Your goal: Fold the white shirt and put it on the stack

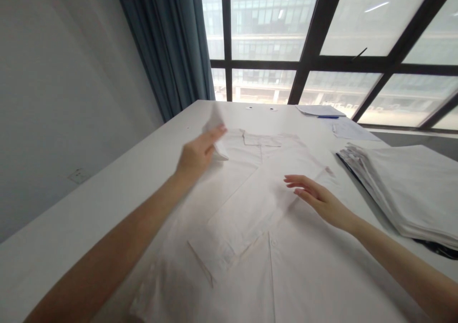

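A white button-up shirt (272, 227) lies spread on the white table (89, 208), collar toward the window. One sleeve is folded across its front. My left hand (196, 153) is closed on a lifted fold of the shirt's left shoulder or sleeve, held just above the table and blurred by motion. My right hand (317, 196) lies flat on the shirt's chest with fingers stretched out, holding nothing.
A stack of folded white garments (411, 189) sits at the right of the table. Papers (320, 109) and a blue pen (328, 117) lie at the far edge by the window. A blue curtain (171, 41) hangs at the back left.
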### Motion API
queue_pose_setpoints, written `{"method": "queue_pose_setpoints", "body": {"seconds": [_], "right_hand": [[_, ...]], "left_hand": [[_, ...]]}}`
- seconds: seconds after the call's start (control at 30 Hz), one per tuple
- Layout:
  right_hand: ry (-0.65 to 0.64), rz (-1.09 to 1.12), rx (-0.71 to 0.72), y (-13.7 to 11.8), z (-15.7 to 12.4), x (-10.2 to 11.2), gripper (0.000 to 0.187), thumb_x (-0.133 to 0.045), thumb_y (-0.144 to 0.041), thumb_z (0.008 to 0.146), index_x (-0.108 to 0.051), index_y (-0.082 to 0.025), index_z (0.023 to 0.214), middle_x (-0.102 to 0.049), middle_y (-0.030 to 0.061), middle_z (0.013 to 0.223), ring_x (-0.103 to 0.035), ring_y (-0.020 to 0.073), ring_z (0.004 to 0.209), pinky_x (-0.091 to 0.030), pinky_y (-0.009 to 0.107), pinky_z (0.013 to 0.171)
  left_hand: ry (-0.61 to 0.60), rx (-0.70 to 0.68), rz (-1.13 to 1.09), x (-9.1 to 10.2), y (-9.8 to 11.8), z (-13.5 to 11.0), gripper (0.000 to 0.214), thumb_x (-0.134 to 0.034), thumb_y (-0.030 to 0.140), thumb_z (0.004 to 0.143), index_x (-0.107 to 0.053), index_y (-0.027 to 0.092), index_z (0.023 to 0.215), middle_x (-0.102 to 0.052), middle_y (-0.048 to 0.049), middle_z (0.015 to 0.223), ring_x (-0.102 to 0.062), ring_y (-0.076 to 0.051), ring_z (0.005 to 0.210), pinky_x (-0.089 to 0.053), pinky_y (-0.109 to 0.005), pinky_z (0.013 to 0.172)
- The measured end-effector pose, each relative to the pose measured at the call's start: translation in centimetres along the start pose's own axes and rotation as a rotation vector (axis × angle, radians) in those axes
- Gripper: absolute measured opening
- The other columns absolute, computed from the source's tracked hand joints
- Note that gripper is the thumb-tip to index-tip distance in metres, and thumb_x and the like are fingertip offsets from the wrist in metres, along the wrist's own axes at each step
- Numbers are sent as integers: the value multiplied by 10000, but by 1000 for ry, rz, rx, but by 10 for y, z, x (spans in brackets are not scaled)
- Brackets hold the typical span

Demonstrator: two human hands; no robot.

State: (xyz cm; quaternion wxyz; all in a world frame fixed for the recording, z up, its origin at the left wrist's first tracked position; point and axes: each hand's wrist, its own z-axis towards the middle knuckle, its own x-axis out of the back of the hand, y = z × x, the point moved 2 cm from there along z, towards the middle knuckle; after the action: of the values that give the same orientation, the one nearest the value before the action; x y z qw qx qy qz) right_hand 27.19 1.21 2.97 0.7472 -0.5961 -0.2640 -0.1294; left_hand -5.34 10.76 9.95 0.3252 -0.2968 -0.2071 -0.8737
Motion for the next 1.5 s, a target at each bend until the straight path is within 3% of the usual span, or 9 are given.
{"method": "queue_pose_setpoints", "body": {"seconds": [0.1, 0.17, 0.37, 0.47, 0.73, 0.93, 1.23, 1.37, 1.5], "right_hand": [[17, 151, 8, -2, 8, -7, 455, -478, -510, 945, -452, -310, 1353, -598, 109, 1312, -602, 245, 1154, -514, 458, 965], [53, 184, -10, 3, 12, -8, 513, -475, -530, 940, -393, -312, 1397, -571, 128, 1342, -615, 245, 1133, -522, 471, 948], [78, 43, -63, 31, 27, -6, 564, -452, -557, 928, -354, -337, 1437, -543, 141, 1380, -620, 259, 1134, -542, 482, 915], [91, -179, -8, 37, 43, -7, 483, -453, -501, 927, -451, -325, 1377, -563, 114, 1370, -586, 268, 1186, -527, 480, 938], [133, -264, -77, 47, 112, -17, 458, -571, -236, 814, -559, -225, 1272, -709, 93, 1010, -661, 233, 898, -516, 440, 886], [130, -131, -91, 40, 122, -16, 473, -632, -230, 746, -604, -200, 1217, -698, 78, 949, -630, 201, 788, -516, 377, 778], [228, 265, 13, 8, 97, -5, 580, -642, -311, 736, -563, -212, 1302, -662, 4, 793, -629, 193, 784, -507, 355, 755], [331, 536, 18, -4, 58, 20, 553, -729, -216, 651, -635, -263, 1193, -706, 35, 992, -637, 228, 963, -473, 382, 909], [203, 545, -89, 7, 6, 39, 532, -678, -264, 717, -625, -324, 1242, -693, 18, 894, -636, 218, 893, -493, 353, 836]], "left_hand": [[-452, -432, -132, -38, 49, -25, 484, -352, 96, 955, -462, 224, 1409, -418, -22, 1523, -397, -152, 1397, -361, -335, 1149], [-568, -513, -132, -54, 53, -41, 540, -347, 49, 927, -429, 245, 1423, -389, -37, 1541, -344, -173, 1428, -319, -381, 1168], [-297, 107, 48, -76, -19, -63, 491, -441, 112, 884, -406, 166, 1371, -420, -152, 1483, -375, -246, 1399, -343, -474, 1138], [-303, 345, 141, -83, -43, -71, 498, -486, 156, 872, -403, 131, 1361, -451, -184, 1441, -401, -280, 1378, -370, -472, 1115], [-413, 336, 238, -88, -41, -76, 383, -429, 200, 917, -502, 149, 1290, -500, -152, 1432, -376, -304, 1397, -321, -486, 1137], [-365, 386, 192, -86, -45, -73, 308, -483, 187, 881, -509, 137, 1184, -578, -163, 1295, -464, -278, 1325, -400, -448, 1083], [-353, 369, 261, -92, -49, -76, 361, -404, 120, 895, -581, 108, 1209, -416, -175, 1496, -358, -311, 1405, -403, -471, 1102], [-325, 386, 243, -96, -58, -77, 470, -388, 88, 865, -502, 44, 1319, -397, -193, 1508, -366, -297, 1404, -372, -445, 1145], [-275, 480, 201, -99, -66, -76, 525, -415, 86, 835, -449, 6, 1353, -412, -224, 1486, -372, -290, 1402, -333, -425, 1176]]}}
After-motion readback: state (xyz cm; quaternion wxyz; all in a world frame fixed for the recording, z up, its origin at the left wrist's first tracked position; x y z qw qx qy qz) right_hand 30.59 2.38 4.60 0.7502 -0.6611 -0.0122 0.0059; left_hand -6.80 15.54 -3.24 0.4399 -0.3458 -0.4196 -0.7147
